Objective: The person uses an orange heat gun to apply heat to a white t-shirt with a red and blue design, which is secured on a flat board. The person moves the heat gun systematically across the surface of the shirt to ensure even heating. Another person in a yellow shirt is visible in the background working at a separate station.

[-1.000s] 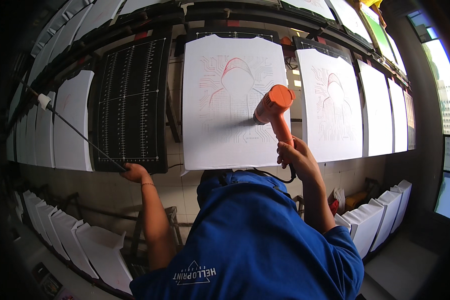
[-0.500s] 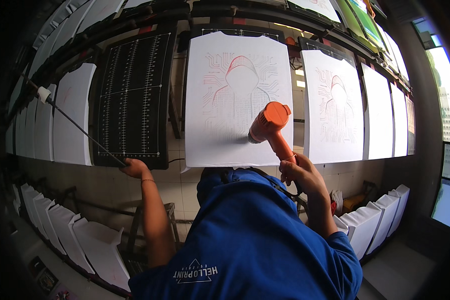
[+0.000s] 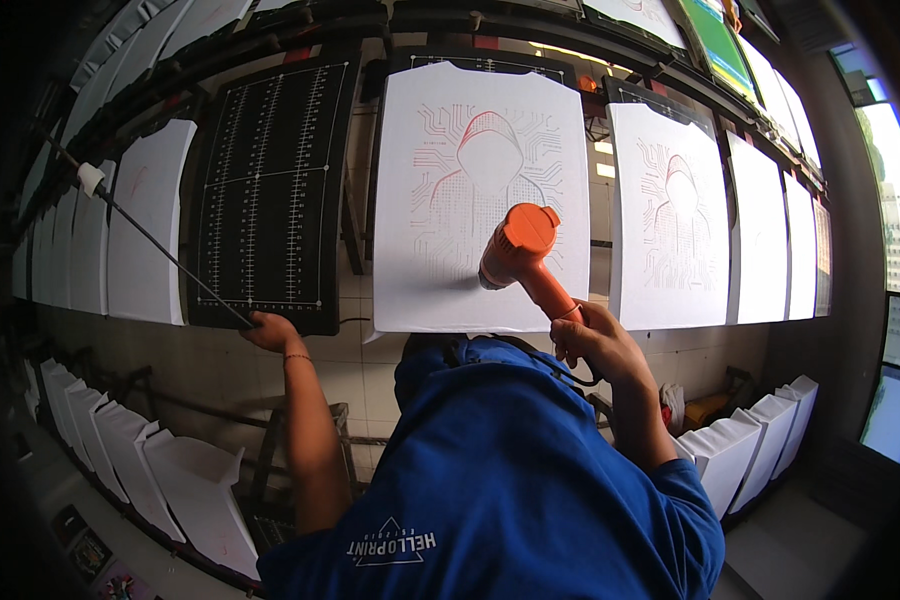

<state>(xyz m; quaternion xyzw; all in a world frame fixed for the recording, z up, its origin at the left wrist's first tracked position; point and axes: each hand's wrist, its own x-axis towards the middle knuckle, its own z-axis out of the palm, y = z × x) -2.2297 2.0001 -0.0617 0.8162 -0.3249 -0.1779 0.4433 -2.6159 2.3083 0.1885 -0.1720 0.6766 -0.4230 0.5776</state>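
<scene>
My right hand [image 3: 602, 342] is wrapped round the handle of an orange heat gun [image 3: 530, 250]. Its nozzle is tilted down over the lower part of a white T-shirt [image 3: 400, 270], stretched on a board in front of me. A hooded figure with red and grey circuit lines is printed on the shirt. To the left, my left hand [image 3: 273, 333] has its fingers closed at the near end of a thin dark rod [image 3: 170, 258] with a white collar on it. That hand is by the near edge of a black platen [image 3: 270, 220] marked with white scales; its fingertips are partly hidden.
Another printed white shirt [image 3: 670, 270] lies on a board to the right. White-covered boards [image 3: 148, 250] line up on both sides, and more [image 3: 195, 480] stand behind me. A dark cable [image 3: 545, 358] hangs beside my right hand. Dark metal rails run along the far side.
The heat gun has shifted slightly left over the shirt, together with my right hand. My left hand keeps its hold on the rod. The whole view has shifted a little.
</scene>
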